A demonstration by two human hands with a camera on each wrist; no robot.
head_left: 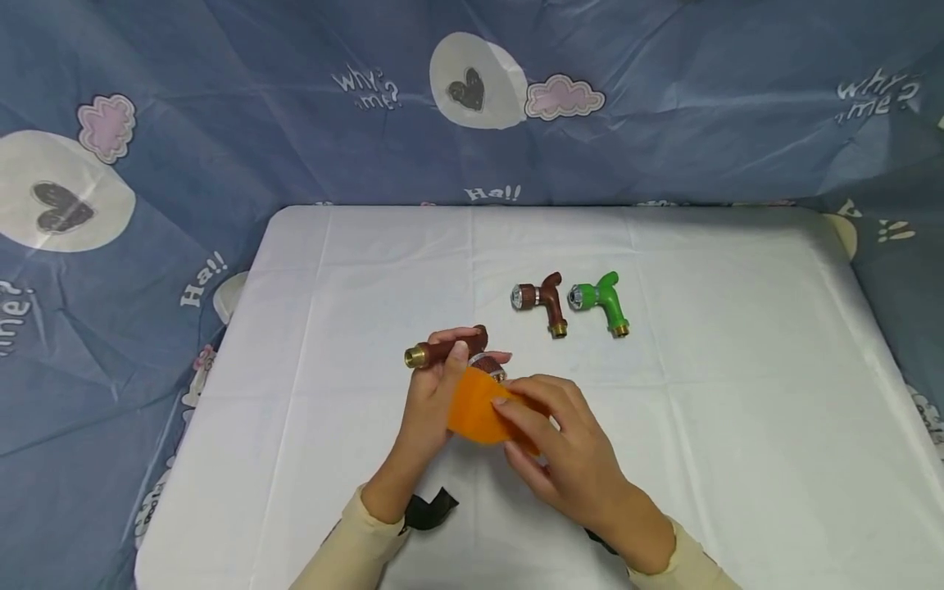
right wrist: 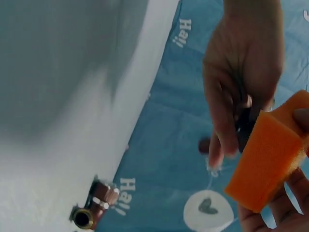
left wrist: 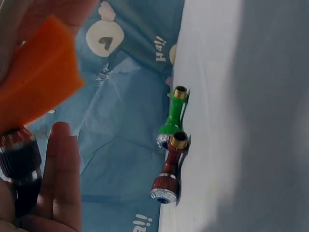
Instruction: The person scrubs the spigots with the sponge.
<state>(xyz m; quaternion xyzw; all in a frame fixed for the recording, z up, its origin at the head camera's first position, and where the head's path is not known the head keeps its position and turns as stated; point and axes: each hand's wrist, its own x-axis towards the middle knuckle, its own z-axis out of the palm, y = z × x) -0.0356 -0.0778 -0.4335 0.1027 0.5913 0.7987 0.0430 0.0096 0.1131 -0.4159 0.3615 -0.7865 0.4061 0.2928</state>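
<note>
My left hand (head_left: 424, 410) grips a brown tap (head_left: 442, 351) with a brass threaded end pointing left. Its ribbed knob (left wrist: 20, 159) faces the right hand. In my right hand (head_left: 583, 459) is an orange sponge (head_left: 475, 410), pinched between thumb and fingers and bent in the right wrist view. The sponge lies against or very close to the knob; I cannot tell which. Part of the held tap is hidden by the left fingers. Farther back on the table lie a second brown tap (head_left: 549, 303) and a green tap (head_left: 606, 301), side by side.
A white cloth covers the table (head_left: 354, 270). Behind it and at the sides hangs a blue printed curtain (head_left: 280, 98). A black strap (head_left: 431, 510) hangs by the left wrist.
</note>
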